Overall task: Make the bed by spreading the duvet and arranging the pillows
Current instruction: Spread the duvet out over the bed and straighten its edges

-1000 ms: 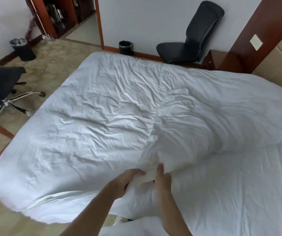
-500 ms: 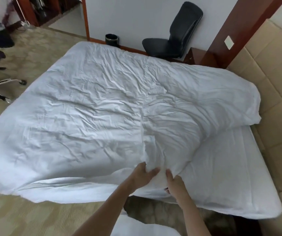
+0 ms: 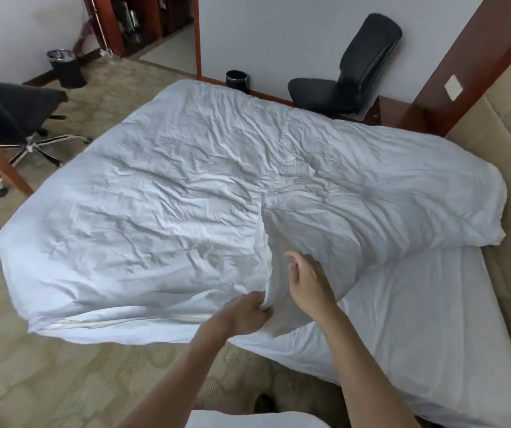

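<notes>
Our left hand (image 3: 249,313) still pinches the duvet (image 3: 161,211) fold at lower centre; our right hand (image 3: 306,282) has let go, fingers loosely curled, empty.

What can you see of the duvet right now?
The duvet is white, wrinkled cloth, spread over most of the bed and overhanging its near-left corner. A raised fold runs down its middle. The left hand pinches that fold at the near edge; the right hand rests against it. Bare mattress shows at right.
</notes>
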A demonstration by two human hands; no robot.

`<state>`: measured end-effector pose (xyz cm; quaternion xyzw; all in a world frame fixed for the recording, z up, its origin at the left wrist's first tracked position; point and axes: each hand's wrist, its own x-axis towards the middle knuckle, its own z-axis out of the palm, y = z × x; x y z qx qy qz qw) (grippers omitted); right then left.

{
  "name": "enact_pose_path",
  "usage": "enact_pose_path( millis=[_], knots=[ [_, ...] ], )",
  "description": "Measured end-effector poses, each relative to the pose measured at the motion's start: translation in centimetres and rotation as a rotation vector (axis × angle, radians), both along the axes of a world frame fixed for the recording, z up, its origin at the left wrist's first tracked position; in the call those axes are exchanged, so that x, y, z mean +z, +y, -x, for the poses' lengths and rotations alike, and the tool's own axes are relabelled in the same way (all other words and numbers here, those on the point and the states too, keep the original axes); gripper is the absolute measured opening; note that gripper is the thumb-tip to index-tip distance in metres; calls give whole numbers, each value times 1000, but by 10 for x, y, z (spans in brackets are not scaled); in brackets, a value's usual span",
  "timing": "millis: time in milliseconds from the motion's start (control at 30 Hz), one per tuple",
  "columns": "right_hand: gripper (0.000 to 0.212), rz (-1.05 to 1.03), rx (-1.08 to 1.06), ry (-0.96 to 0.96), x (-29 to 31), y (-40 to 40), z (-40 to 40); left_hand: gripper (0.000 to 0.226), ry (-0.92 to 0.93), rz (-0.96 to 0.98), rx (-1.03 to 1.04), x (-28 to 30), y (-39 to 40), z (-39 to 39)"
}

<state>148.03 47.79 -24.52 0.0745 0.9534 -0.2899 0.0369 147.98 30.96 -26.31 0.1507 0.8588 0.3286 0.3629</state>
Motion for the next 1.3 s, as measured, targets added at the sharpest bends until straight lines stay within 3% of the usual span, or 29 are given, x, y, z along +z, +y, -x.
enact_pose_path(
  millis=[67,100,200,267,367,500,533,600,667,767,833,933,1000,1167,1300],
  knots=[
    [66,-55,322,-75,-2,13,2,18,58,110,-98,10,20,-14],
    [71,-140,462,-127,-3,21,2,14,70,146,-132,12,31,-22],
    [45,-464,828,-319,-11,45,-5,6,66,212,-192,14,56,-48],
    [19,-556,908,-421,-16,62,-15,10,47,250,-165,10,67,-67],
    [26,-499,889,-394,-23,80,-24,21,38,267,-63,7,70,-90],
    [6,-387,833,-362,-20,78,-37,50,39,210,131,-1,64,-105],
    [14,-357,831,-377,-19,78,-42,56,29,214,186,-3,62,-108],
    [56,-334,855,-440,-21,80,-48,66,4,272,226,-4,62,-112],
    [94,-413,944,-486,-24,80,-56,62,20,341,119,-2,68,-116],
    [112,-486,1007,-527,-29,73,-60,44,47,342,-21,2,75,-120],
    [95,-508,1012,-555,-29,63,-61,42,23,332,-17,1,73,-120],
    [39,-537,1039,-551,-21,45,-61,40,-7,302,19,2,64,-118],
    [8,-533,1005,-526,-15,40,-59,26,-11,259,57,1,56,-118],
    [14,-490,903,-539,-12,49,-62,24,-41,180,130,-11,40,-113],
    [14,-509,887,-485,-6,58,-71,65,-123,23,282,-20,29,-95]
  ],
)
